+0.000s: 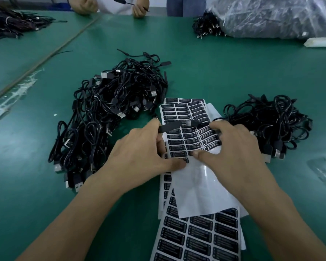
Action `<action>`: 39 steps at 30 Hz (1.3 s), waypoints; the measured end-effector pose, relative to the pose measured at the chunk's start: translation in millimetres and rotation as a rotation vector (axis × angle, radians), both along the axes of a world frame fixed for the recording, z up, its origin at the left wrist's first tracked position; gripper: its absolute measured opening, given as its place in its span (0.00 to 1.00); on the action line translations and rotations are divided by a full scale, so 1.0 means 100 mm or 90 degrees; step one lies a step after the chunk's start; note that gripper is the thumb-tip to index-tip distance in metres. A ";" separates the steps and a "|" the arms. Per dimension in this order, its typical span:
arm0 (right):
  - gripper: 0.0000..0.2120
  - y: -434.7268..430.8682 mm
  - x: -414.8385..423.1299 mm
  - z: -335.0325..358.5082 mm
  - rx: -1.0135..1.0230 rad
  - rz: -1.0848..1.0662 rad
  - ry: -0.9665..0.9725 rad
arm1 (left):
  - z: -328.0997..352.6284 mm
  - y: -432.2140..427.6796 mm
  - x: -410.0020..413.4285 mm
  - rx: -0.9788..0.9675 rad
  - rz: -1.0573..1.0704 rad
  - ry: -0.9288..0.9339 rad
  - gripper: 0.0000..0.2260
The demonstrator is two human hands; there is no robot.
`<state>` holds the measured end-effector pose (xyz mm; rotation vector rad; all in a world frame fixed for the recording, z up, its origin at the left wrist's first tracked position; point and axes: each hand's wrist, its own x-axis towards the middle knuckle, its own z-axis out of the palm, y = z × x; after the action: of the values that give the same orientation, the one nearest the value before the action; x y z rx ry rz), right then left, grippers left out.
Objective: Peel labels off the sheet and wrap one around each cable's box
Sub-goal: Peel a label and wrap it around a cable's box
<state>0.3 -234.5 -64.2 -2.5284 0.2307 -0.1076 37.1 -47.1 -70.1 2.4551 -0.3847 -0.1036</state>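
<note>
Several sheets of black labels (188, 117) lie stacked in front of me on the green table (215, 72). The top sheet has a bare white lower half (196, 187). My left hand (139, 153) pinches the left end of a cable's slim black box (174, 126), held level just above the labels. My right hand (237, 146) grips the cable at the box's right end, and its thumb touches the bottom row of labels. More label sheets (199, 238) lie nearer to me.
A big heap of black USB cables (105, 113) lies to the left, a smaller heap (271, 125) to the right. A plastic bag of cables (271, 17) sits far right. Another person's hands (137, 9) work at the far edge. A cable pile (11, 23) is far left.
</note>
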 end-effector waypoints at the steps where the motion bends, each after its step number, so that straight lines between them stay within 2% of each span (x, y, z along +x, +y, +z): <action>1: 0.26 0.00 0.00 0.00 0.010 0.004 -0.012 | 0.00 0.00 0.00 -0.010 0.003 0.006 0.26; 4: 0.22 -0.04 0.01 0.04 0.151 0.001 -0.058 | 0.01 0.02 0.03 -0.044 0.009 0.018 0.27; 7: 0.28 -0.07 0.05 0.04 0.319 -0.022 -0.014 | 0.01 0.04 0.04 -0.091 0.010 0.016 0.26; 13: 0.32 -0.04 0.07 -0.02 0.435 0.065 0.070 | 0.00 0.07 0.04 -0.143 -0.023 0.015 0.23; 17: 0.38 -0.04 0.07 -0.02 0.462 0.095 0.081 | 0.04 0.07 0.04 -0.182 -0.055 0.019 0.24; 22: 0.34 0.01 0.04 0.00 0.512 0.062 0.066 | 0.07 0.06 0.02 -0.234 -0.071 0.022 0.24; 27: 0.33 0.05 0.03 -0.03 0.479 0.077 0.072 | 0.07 0.04 0.01 -0.229 -0.073 0.012 0.23; 32: 0.29 0.06 0.04 -0.09 0.513 0.054 0.056 | 0.08 0.04 0.00 -0.212 -0.078 -0.006 0.22; 39: 0.25 0.09 0.04 -0.08 0.520 0.043 0.060 | 0.09 0.02 -0.01 -0.197 -0.081 -0.038 0.26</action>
<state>3.8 -225.6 -71.9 -1.7249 0.1771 0.1159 36.1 -44.8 -60.9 2.1319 -0.5403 -0.0227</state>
